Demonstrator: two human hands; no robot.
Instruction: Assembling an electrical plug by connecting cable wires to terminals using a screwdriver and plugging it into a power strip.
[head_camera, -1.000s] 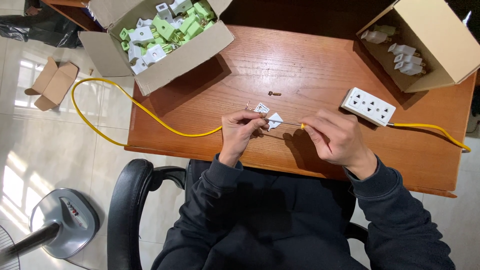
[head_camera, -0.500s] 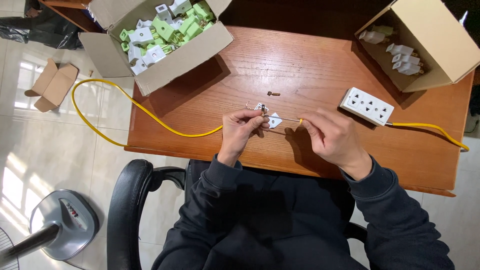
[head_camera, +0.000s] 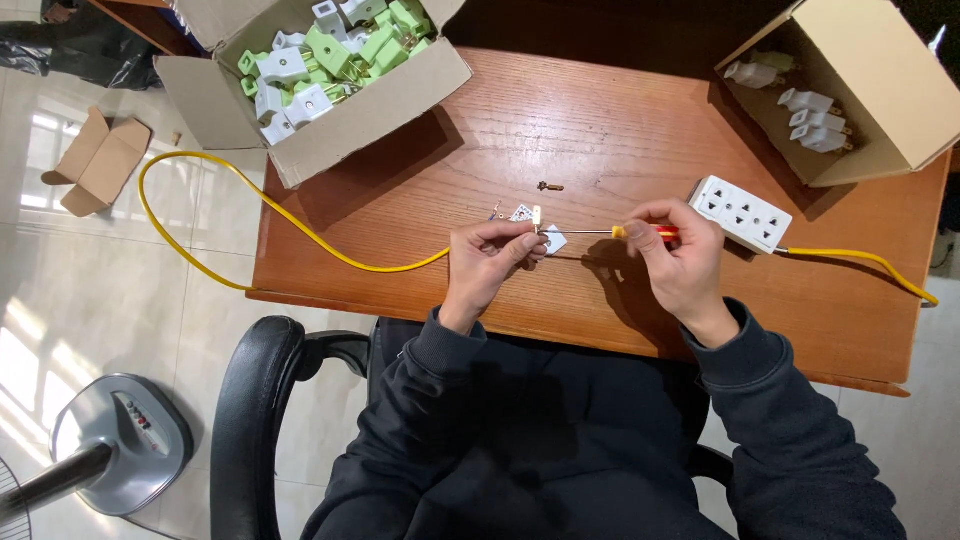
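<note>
Plug, small and white, sits pinched in my left hand at the end of the yellow cable, just above the near edge of the wooden desk. My right hand is clenched round a screwdriver (red and yellow handle), its thin shaft lying level, the tip at the plug, touching it as far as I can tell. Just beyond lie a white plug cover and a dark screw.
</note>
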